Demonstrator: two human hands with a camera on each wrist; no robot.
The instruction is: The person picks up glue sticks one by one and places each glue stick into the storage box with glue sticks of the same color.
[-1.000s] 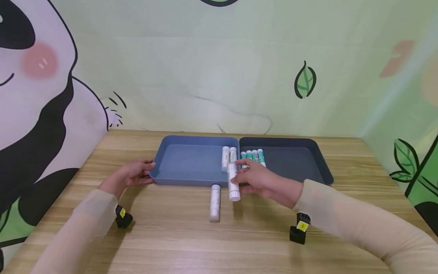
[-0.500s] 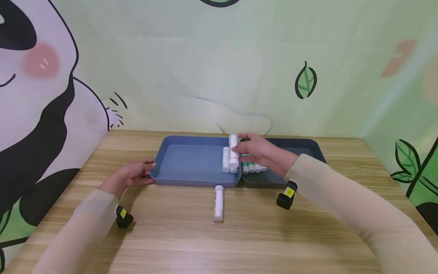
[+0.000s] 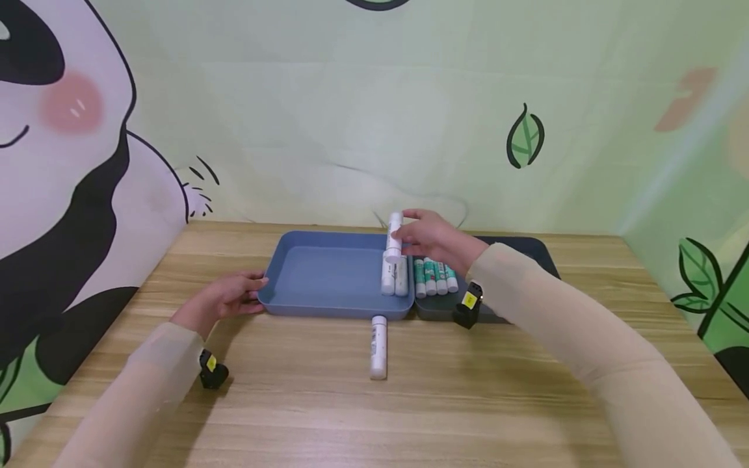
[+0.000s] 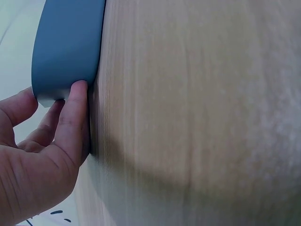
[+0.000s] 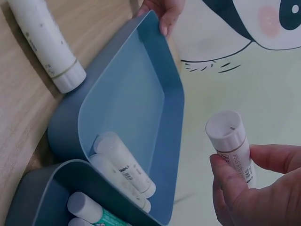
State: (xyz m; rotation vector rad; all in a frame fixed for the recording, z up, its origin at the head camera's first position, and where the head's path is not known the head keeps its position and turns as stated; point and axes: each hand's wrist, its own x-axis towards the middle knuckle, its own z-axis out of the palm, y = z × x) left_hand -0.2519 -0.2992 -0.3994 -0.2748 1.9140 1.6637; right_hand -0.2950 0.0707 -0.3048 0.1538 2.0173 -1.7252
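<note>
Above the far right part of the blue tray (image 3: 318, 311), my right hand (image 3: 434, 238) pinches a white glue stick (image 5: 230, 139) between thumb and fingers. The stick is raised and nearly upright in the head view. Two white glue sticks (image 5: 123, 162) lie side by side in the tray, along its right wall. My left hand (image 3: 235, 296) grips the tray's left edge, its thumb at the rim and fingers (image 4: 75, 106) against the outer wall. One more white glue stick (image 3: 378, 349) lies on the table, just in front of the blue tray.
A dark navy tray (image 3: 541, 252) stands against the blue tray's right side. Several green-and-white sticks (image 3: 436, 277) lie in a row at its left end; my right forearm covers part of it. Behind the wooden table (image 3: 281, 403) hangs a printed backdrop (image 3: 304, 130).
My right hand has carried the glue stick from in front of the blue tray up and away, over its far right part. My left hand has stayed at the tray's edge.
</note>
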